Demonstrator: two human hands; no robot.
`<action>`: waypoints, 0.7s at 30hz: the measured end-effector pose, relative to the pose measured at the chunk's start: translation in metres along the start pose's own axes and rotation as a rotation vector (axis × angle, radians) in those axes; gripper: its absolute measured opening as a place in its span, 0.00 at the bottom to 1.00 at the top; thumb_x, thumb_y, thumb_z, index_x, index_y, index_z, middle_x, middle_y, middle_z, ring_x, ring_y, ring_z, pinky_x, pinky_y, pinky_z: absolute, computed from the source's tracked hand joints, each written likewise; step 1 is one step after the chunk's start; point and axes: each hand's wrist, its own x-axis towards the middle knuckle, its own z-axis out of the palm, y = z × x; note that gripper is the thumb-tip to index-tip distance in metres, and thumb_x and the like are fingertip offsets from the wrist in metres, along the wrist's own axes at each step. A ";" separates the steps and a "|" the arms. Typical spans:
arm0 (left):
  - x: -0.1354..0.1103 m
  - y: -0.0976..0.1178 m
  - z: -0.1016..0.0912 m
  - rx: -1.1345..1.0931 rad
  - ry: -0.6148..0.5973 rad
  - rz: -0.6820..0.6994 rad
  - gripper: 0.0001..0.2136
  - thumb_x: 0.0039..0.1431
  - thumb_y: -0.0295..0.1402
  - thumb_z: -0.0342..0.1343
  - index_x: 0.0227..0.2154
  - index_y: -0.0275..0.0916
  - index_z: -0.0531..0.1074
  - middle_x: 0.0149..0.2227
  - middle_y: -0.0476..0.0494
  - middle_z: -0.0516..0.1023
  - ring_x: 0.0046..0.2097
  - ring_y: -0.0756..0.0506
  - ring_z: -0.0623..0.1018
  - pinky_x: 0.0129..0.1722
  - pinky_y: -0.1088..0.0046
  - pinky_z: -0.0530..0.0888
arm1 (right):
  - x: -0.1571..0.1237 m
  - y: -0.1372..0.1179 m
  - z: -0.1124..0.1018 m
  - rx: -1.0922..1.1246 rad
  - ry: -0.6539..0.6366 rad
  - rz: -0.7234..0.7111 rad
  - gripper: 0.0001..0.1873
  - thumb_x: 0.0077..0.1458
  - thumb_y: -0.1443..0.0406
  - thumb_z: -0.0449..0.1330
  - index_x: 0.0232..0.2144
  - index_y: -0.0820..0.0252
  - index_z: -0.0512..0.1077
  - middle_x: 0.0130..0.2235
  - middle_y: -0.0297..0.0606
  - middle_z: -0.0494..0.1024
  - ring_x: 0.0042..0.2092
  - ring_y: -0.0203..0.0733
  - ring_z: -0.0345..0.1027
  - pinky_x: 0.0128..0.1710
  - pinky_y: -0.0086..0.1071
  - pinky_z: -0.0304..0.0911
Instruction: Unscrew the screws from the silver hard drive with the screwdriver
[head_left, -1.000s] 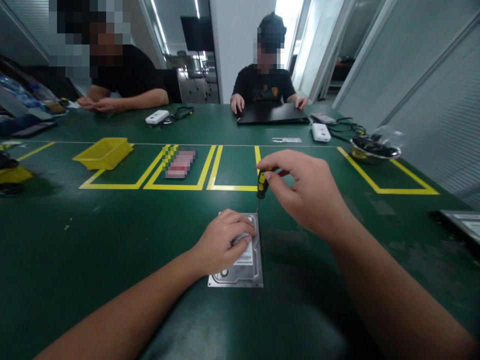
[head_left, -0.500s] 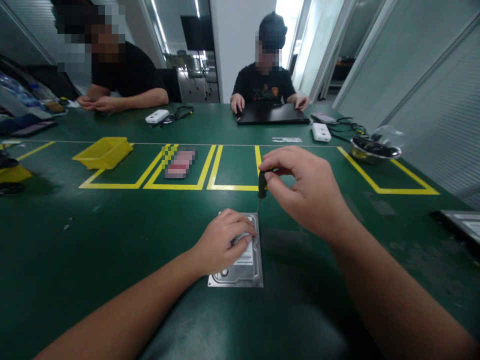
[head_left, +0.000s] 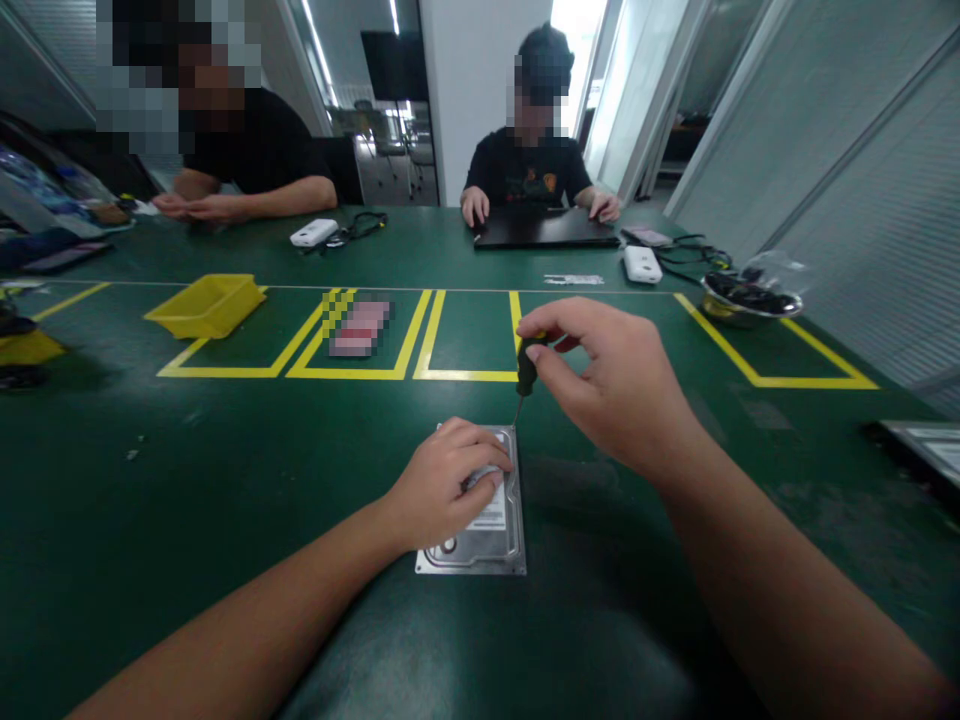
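My right hand [head_left: 615,380] grips a tilted screwdriver [head_left: 526,376]; my left hand [head_left: 442,487] lies unclenched on the hard drive [head_left: 484,550]; straighter alignment advised.

No words or numbers can be read. The white label [head_left: 491,510] on the silver hard drive [head_left: 472,553] has tiny print [head_left: 487,521], too small to read. The print [head_left: 551,183] on the black shirt [head_left: 517,158] across the table [head_left: 225,500] is too blurry too.

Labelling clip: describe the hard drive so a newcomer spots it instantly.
On the green table, look to the near middle. The silver hard drive lies flat under the left hand. Unlike the dark-framed unit at far right, it has a screwdriver pointing at its far right corner.
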 end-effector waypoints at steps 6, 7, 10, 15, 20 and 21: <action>-0.001 0.000 0.000 0.001 0.003 -0.002 0.10 0.62 0.27 0.52 0.42 0.40 0.76 0.45 0.46 0.77 0.48 0.44 0.72 0.50 0.62 0.66 | 0.001 -0.001 0.000 0.035 0.005 -0.019 0.07 0.52 0.72 0.61 0.36 0.63 0.76 0.38 0.38 0.79 0.38 0.41 0.72 0.40 0.34 0.66; -0.001 0.000 0.000 0.001 0.001 -0.001 0.10 0.62 0.27 0.52 0.42 0.40 0.76 0.46 0.46 0.77 0.48 0.44 0.72 0.50 0.62 0.66 | 0.001 -0.001 -0.001 0.031 0.002 -0.014 0.06 0.52 0.71 0.62 0.35 0.63 0.76 0.37 0.38 0.78 0.38 0.41 0.71 0.40 0.34 0.66; -0.001 0.001 0.000 0.001 0.000 -0.004 0.09 0.62 0.27 0.52 0.42 0.40 0.76 0.46 0.47 0.77 0.48 0.44 0.72 0.50 0.63 0.66 | 0.003 -0.003 -0.002 -0.002 -0.007 0.007 0.02 0.52 0.70 0.64 0.31 0.62 0.75 0.34 0.38 0.74 0.38 0.42 0.69 0.38 0.34 0.64; -0.001 0.001 0.000 0.003 0.002 -0.006 0.09 0.63 0.28 0.52 0.42 0.41 0.76 0.45 0.46 0.77 0.48 0.43 0.72 0.50 0.63 0.67 | 0.003 -0.002 -0.003 -0.014 -0.007 0.007 0.02 0.52 0.70 0.64 0.31 0.61 0.74 0.33 0.35 0.74 0.37 0.41 0.69 0.37 0.34 0.63; -0.001 0.001 0.000 0.001 0.005 -0.008 0.09 0.62 0.27 0.52 0.42 0.40 0.76 0.45 0.46 0.77 0.48 0.44 0.72 0.50 0.62 0.67 | 0.002 -0.001 -0.003 -0.014 -0.002 -0.026 0.06 0.52 0.72 0.62 0.35 0.62 0.75 0.37 0.37 0.78 0.39 0.42 0.71 0.40 0.34 0.64; -0.001 0.001 0.000 -0.001 0.005 -0.008 0.09 0.62 0.27 0.52 0.42 0.40 0.76 0.45 0.46 0.77 0.48 0.44 0.72 0.50 0.62 0.67 | 0.001 -0.001 -0.003 -0.015 -0.002 -0.031 0.07 0.53 0.72 0.62 0.36 0.62 0.75 0.37 0.37 0.78 0.39 0.42 0.71 0.40 0.34 0.65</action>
